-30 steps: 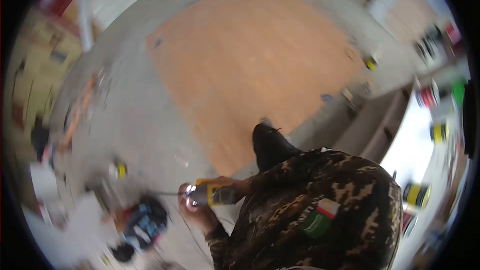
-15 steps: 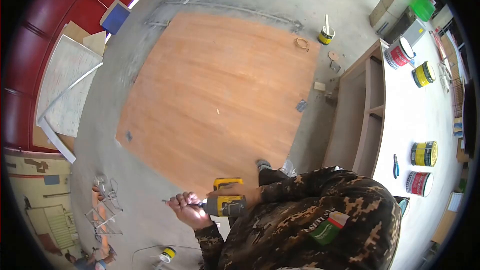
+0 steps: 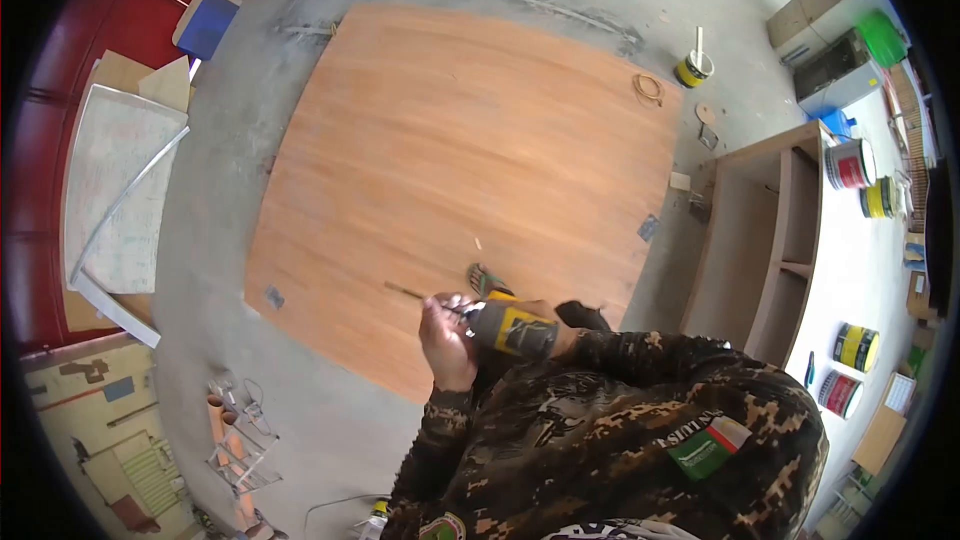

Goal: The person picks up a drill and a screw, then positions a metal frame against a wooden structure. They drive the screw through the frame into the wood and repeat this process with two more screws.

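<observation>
A yellow and grey power drill [image 3: 515,328] is held level in front of the body, pointing left. My right hand [image 3: 566,339], partly hidden behind the drill, grips it from the right. My left hand [image 3: 447,343] is closed at the drill's front end, fingers round the thin bit [image 3: 404,290], whose tip sticks out to the left. Beneath them lies a large reddish-brown wooden panel [image 3: 470,140] on the floor. A sandalled foot [image 3: 485,280] stands on its near part.
Right of the panel stands an open wooden cabinet [image 3: 745,240] with a white surface bearing paint cans [image 3: 856,347]. A bucket [image 3: 694,69] and a coiled cord [image 3: 648,90] are near the far right corner. A whiteboard [image 3: 125,180] leans at left; a metal frame [image 3: 245,455] is lower left.
The view has shifted. Both hands and the drill have moved up and right in view, now over the panel. More of the bit shows, and the foot is further onto the panel.
</observation>
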The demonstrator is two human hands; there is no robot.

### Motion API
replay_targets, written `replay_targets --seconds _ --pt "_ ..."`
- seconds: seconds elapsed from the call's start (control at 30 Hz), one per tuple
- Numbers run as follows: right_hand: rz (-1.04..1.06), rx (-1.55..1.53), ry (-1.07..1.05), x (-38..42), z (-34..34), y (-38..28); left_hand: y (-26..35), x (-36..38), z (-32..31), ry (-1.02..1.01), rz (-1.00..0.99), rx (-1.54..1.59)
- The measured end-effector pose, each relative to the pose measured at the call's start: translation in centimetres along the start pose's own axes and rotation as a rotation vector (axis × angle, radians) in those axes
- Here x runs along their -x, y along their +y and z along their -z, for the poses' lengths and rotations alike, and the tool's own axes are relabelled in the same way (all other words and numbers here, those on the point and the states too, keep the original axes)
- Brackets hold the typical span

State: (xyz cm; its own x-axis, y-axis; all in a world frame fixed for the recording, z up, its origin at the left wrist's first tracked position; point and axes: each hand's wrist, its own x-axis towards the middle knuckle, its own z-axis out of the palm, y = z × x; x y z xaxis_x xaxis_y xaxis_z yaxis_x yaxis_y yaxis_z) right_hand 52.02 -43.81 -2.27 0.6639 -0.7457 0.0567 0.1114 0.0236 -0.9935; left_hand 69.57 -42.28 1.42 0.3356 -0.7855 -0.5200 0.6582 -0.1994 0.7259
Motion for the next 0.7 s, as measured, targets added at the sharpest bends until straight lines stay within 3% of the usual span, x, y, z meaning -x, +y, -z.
replay_targets --seconds 0.07,0.13,0.17,0.27,0.3,0.4,0.43,0.47,0.57,0.63,0.67,0.7 --pt "0.020 -0.045 0.144 1.0 0.9 0.4 1.0 -0.4 -2.3 -0.240 0.026 -0.206" --pt "-0.181 -0.026 0.323 2.4 2.7 1.5 0.8 -1.9 -5.3 -0.263 0.075 -0.205" --pt "-0.127 0.103 0.364 3.3 3.0 1.9 0.1 -2.5 -5.9 -0.216 0.120 -0.199" --pt "0.015 -0.003 0.517 4.6 5.7 1.0 -0.6 -6.9 -7.0 -0.305 0.155 -0.385" --pt "0.084 0.095 0.440 10.1 5.7 3.7 -6.6 -4.9 -2.4 -0.291 0.142 -0.325" --pt "0.142 -0.130 0.479 11.1 6.2 2.2 -6.9 -6.7 -1.8 -0.188 0.213 -0.509" --pt "0.151 0.041 0.493 11.6 6.9 1.6 -6.9 -6.9 -2.4 -0.130 0.239 -0.528" --pt "0.124 -0.081 0.497 11.4 7.0 2.7 -6.8 -7.4 -2.7 -0.053 0.275 -0.559" --pt "0.080 -0.020 0.517 12.1 5.9 5.0 -9.0 -9.5 0.5 0.034 0.382 -0.496" --pt "0.021 -0.310 0.628 11.3 5.3 6.3 -9.9 -12.7 2.5 0.088 0.442 -0.492" --pt "0.011 -0.324 0.625 10.8 5.5 6.9 -10.8 -15.2 3.9 0.045 0.385 -0.704" --pt "0.018 -0.672 0.680 10.4 5.6 7.5 -11.7 -17.7 5.7 0.000 0.327 -0.919"
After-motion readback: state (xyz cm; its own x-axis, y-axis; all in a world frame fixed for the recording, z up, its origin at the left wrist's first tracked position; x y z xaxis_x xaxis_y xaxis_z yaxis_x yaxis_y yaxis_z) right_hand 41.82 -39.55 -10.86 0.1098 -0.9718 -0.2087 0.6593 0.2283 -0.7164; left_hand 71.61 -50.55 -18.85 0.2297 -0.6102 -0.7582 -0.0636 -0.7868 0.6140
